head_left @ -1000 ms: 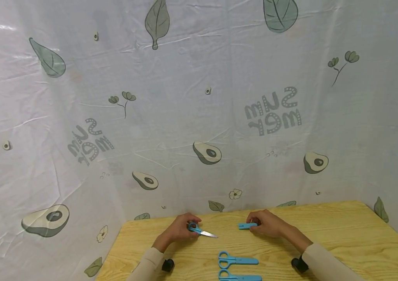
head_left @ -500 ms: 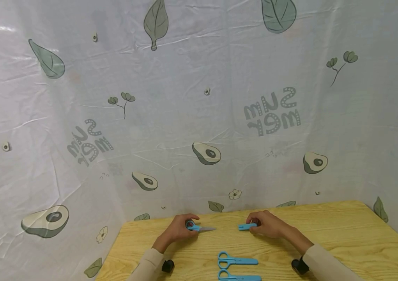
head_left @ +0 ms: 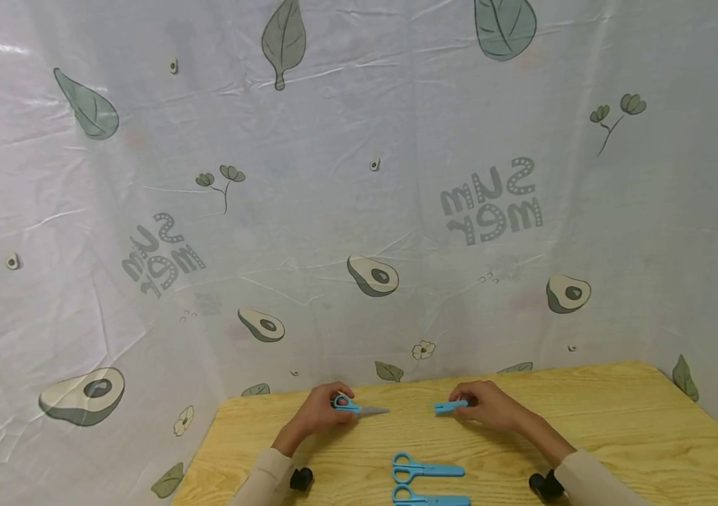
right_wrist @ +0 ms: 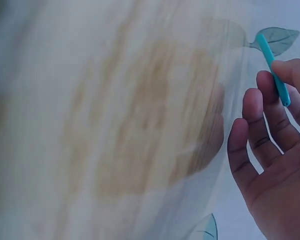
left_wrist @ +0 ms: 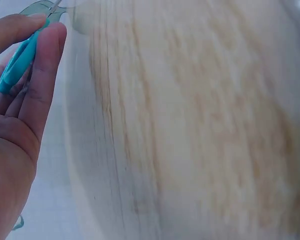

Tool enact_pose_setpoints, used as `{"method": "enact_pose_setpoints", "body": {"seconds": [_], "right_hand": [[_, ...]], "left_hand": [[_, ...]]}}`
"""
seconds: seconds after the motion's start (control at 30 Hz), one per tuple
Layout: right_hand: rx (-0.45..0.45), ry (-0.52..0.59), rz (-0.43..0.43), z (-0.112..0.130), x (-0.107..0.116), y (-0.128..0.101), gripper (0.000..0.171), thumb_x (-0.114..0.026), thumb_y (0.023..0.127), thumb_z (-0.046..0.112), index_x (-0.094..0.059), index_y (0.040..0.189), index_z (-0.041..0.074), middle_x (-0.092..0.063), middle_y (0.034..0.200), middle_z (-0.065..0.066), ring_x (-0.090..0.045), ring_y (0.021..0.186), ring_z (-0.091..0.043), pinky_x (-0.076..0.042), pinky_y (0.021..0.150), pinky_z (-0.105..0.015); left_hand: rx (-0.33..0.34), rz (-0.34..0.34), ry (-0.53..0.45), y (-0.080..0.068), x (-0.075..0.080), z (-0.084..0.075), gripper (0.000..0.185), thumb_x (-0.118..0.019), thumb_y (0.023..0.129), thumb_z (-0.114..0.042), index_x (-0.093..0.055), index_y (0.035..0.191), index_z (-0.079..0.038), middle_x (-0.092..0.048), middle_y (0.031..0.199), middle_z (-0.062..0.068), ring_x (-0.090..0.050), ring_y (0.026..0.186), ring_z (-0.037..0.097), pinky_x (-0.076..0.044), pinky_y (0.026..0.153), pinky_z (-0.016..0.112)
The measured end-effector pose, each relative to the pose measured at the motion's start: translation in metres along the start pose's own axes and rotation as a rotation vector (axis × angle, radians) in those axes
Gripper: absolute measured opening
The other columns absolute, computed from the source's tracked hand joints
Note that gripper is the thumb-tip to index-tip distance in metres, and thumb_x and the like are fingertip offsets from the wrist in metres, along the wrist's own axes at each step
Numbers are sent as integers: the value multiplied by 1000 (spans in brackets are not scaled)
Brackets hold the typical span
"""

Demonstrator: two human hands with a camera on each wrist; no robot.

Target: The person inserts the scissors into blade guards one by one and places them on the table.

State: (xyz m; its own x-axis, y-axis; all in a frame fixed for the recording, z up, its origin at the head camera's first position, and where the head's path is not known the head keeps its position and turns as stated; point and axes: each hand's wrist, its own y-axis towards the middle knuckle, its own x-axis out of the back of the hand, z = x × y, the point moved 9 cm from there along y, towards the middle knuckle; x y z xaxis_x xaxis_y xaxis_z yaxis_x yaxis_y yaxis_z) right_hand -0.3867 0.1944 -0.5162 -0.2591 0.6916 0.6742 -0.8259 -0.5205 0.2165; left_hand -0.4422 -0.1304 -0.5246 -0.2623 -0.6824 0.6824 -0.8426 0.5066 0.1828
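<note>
My left hand [head_left: 322, 410] grips a small pair of scissors [head_left: 344, 403] by its blue handles, the bare metal blade pointing right. In the left wrist view the thumb and fingers pinch the turquoise handle [left_wrist: 21, 62]. My right hand [head_left: 488, 405] pinches a blue blade sheath [head_left: 450, 407] between thumb and forefinger, one end toward the blade and a gap between them. The right wrist view shows the sheath [right_wrist: 273, 70] as a slim turquoise piece, with the other fingers spread beside it.
Two blue scissors lie on the wooden table [head_left: 586, 422] in front, blades covered: the upper scissors [head_left: 428, 469] and the lower scissors [head_left: 431, 500]. A pale printed sheet [head_left: 333, 211] hangs behind the table and along both sides.
The scissors have turned from slanting downward to nearly level and shifted slightly left. My right hand has moved a little to the right with the sheath.
</note>
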Motion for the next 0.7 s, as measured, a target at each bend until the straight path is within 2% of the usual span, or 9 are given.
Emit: {"method": "enact_pose_setpoints", "body": {"seconds": [0.3, 0.53, 0.7], "right_hand": [[-24, 8, -45, -2, 5, -10, 24, -72, 104, 21, -75, 120, 4, -73, 101, 1, -59, 82, 1, -53, 70, -23], [-26, 37, -48, -3, 6, -14, 23, -72, 104, 22, -75, 121, 6, -73, 102, 0, -60, 83, 0, -54, 71, -24], [-39, 74, -61, -4, 6, -17, 22, -71, 105, 20, -75, 122, 7, -73, 105, -3, -62, 87, -1, -55, 73, -25]], "left_hand": [[32, 22, -183, -3, -5, 1, 33, -83, 90, -1, -69, 117, 11, -64, 86, 2, -60, 69, 4, -60, 61, 22], [28, 15, -220, -7, -6, -1, 32, -82, 93, -3, -70, 119, 10, -69, 89, 7, -64, 72, 6, -60, 62, 22], [36, 29, -254, -12, -8, -4, 33, -77, 97, -5, -67, 124, 11, -73, 94, 17, -70, 74, 13, -61, 64, 25]]}}
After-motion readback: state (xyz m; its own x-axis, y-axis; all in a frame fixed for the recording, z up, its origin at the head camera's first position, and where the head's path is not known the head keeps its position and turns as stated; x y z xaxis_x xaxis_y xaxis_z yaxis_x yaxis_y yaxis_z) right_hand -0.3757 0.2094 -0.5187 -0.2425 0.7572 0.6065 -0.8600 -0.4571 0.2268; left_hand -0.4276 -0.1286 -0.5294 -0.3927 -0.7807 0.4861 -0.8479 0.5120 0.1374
